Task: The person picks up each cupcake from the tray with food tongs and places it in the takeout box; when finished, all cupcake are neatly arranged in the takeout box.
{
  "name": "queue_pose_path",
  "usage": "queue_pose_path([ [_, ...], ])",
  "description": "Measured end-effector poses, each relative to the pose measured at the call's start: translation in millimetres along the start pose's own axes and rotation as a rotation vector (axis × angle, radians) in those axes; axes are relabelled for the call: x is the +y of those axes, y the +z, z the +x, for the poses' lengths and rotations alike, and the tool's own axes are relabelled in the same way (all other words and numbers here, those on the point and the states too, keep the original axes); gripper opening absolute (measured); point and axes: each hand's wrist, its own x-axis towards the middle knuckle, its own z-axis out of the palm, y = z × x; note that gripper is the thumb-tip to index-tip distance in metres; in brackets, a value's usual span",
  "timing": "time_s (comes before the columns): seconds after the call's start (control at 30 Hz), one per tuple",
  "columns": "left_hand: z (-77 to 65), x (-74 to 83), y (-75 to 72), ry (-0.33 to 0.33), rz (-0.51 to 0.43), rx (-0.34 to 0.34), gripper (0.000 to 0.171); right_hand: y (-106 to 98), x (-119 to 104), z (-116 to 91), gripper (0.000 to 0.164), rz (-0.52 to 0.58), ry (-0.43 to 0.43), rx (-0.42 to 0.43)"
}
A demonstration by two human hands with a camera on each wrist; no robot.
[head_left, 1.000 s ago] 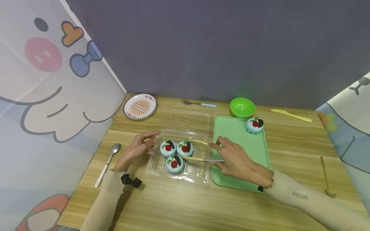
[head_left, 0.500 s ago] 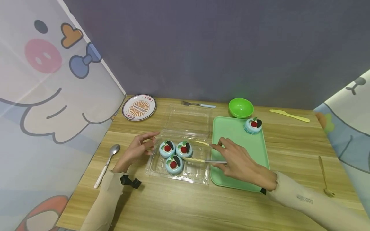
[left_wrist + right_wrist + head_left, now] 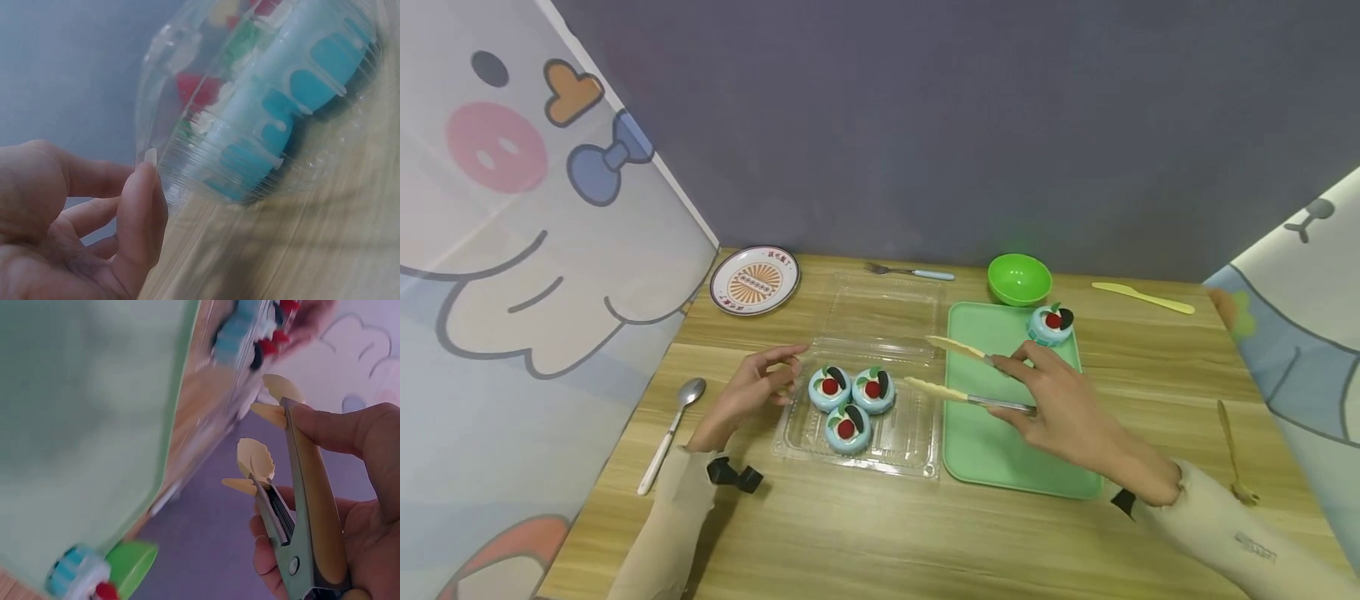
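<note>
Right fingers (image 3: 267, 556) pinch scallop-tipped metal tongs (image 3: 306, 487), left fingers (image 3: 103, 178) curving loosely beside a clear-plastic box (image 3: 913, 433).

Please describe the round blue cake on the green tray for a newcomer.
On the wooden table, find the rectangular green tray. At its far right corner is the round blue cake. Unlike three similar cakes inside the clear plastic container, it stands alone.

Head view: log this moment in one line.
right hand: holds tongs, tips apart, nothing between | left hand: beside open clear clamshell, contact unclear | clamshell: three cherry-topped blue cakes | green tray: one matching cake
</note>
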Motion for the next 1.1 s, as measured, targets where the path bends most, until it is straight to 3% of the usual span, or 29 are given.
queue_pose_path([
  [0.4, -0.5, -0.3, -2.4, 0.007, -0.002, 0.003, 0.044, -21.4, 75.2, -22.9, 0.062, -0.039, 0.167, 0.128],
  [0.67, -0.7, -1.9, -2.3, 0.012, 0.007, -0.003, 0.045, -37.1, 116.3, -48.8, 0.064, -0.117, 0.326, 0.061],
  [1.1, -1.0, -1.5, -1.6, 0.016, 0.025, 0.005, 0.044, -29.9, 142.2, -65.3, 0.065, -0.143, 0.351, 0.019],
])
